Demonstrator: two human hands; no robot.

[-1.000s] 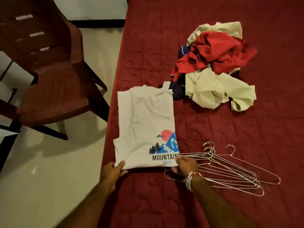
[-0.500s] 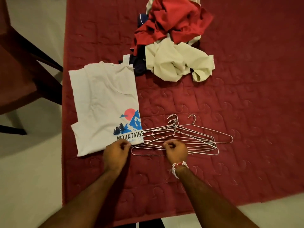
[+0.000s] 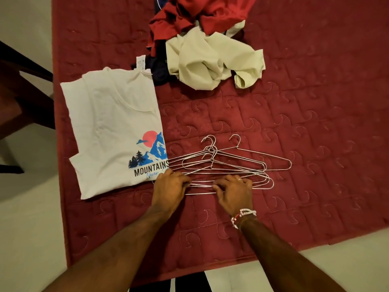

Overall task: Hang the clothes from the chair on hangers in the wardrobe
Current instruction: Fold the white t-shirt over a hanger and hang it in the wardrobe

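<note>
A dark red quilted bed cover with stitched swirls carries a folded white T-shirt with a mountain print at its left edge. A bunch of thin silver wire hangers lies just beside the shirt, and a crumpled heap of red, cream and navy clothes lies farther back.

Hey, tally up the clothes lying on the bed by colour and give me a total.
White T-shirt: 1
Red garment: 1
Cream garment: 1
Navy garment: 1
Total: 4 that can be told apart; the crumpled ones overlap, so more may be hidden.
</note>
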